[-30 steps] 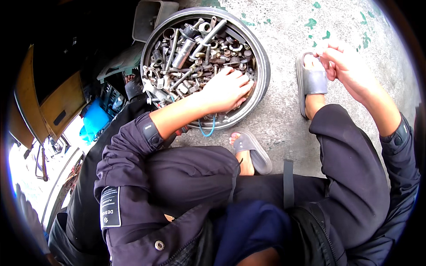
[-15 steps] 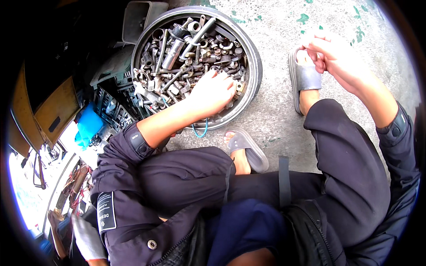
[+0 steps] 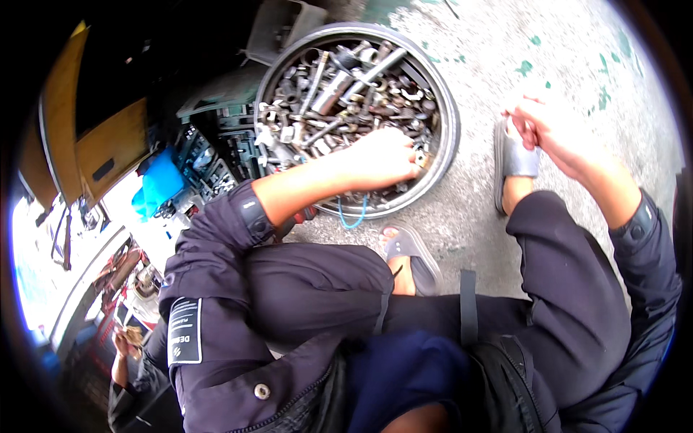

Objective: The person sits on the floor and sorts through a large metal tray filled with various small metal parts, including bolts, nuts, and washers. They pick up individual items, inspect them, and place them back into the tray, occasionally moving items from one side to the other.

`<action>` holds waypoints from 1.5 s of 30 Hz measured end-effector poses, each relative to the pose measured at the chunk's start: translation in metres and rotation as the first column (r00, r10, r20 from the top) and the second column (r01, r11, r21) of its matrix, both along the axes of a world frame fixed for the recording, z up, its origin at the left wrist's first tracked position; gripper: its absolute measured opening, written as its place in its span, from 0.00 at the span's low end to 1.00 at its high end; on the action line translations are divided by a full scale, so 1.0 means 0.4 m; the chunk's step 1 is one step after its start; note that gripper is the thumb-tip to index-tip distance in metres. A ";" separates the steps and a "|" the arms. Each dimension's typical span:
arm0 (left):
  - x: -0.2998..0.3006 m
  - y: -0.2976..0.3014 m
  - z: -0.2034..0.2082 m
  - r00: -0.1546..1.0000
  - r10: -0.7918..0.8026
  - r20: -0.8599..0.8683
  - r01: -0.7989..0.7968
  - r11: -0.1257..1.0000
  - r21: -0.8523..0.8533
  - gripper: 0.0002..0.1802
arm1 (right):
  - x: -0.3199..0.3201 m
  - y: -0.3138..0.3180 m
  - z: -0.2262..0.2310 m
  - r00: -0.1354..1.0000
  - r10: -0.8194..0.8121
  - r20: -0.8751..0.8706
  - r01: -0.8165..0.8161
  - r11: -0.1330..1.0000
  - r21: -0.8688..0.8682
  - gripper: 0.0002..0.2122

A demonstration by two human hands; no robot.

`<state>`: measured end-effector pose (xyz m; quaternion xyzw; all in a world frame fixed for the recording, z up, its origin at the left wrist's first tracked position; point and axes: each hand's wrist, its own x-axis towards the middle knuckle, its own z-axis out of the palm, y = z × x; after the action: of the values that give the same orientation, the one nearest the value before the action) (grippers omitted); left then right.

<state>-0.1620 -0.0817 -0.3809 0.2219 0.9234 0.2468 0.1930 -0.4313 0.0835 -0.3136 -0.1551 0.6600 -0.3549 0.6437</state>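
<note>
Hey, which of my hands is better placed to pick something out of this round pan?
Probably your left hand: it's over the metal hardware within the round pan. Your right hand is outside the rim, near your right sandal.

Bolts (image 3: 364, 108) in basin (image 3: 450, 119), tools (image 3: 209, 173) to its left, right sandal (image 3: 521, 160) to its right

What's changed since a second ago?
Another person's trouser leg has gone from the left, uncovering more tools; a co-worker's hand now shows lower left. The left hand stays over the metal parts in the basin; the right hand still hangs near a sandal.
</note>
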 end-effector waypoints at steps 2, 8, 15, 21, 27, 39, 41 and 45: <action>0.025 0.016 -0.007 0.992 -0.010 -0.122 0.007 1.000 -0.030 0.07 | 0.003 -0.006 0.000 1.000 -0.007 0.020 0.007 1.000 0.015 0.09; 0.058 0.059 0.000 0.972 0.069 -0.223 -0.106 0.982 -0.158 0.07 | 0.008 -0.024 0.000 0.996 -0.045 0.083 0.040 0.997 0.062 0.05; 0.035 0.082 0.011 0.990 0.121 -0.068 -0.133 0.970 -0.202 0.11 | 0.009 -0.036 0.010 0.994 -0.046 0.097 0.037 0.995 0.094 0.05; 0.024 0.056 0.029 0.976 0.218 -0.003 -0.216 0.966 -0.144 0.10 | -0.016 -0.004 -0.007 0.996 -0.037 0.079 0.031 0.997 0.076 0.06; 0.006 -0.121 0.191 0.897 0.400 0.187 -0.371 0.912 -0.174 0.12 | -0.022 0.006 -0.009 0.994 -0.059 0.092 0.052 0.996 0.079 0.06; 0.098 -0.140 0.245 0.859 0.451 0.245 -0.283 0.814 -0.507 0.10 | -0.026 -0.018 0.007 0.995 -0.046 0.092 0.039 0.997 0.073 0.07; 0.085 -0.092 0.259 0.816 0.526 0.240 -0.327 0.762 -0.558 0.12 | -0.031 -0.013 -0.003 0.995 -0.029 0.094 0.020 0.995 0.095 0.06; 0.020 -0.077 0.292 0.836 0.477 0.272 -0.385 0.862 -0.328 0.08 | -0.028 -0.022 -0.033 0.999 -0.008 0.045 0.007 1.000 0.026 0.06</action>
<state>-0.1540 -0.1124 -0.2640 -0.0677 0.9253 0.1958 0.3176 -0.4425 0.0747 -0.3269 -0.1363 0.6505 -0.3520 0.6590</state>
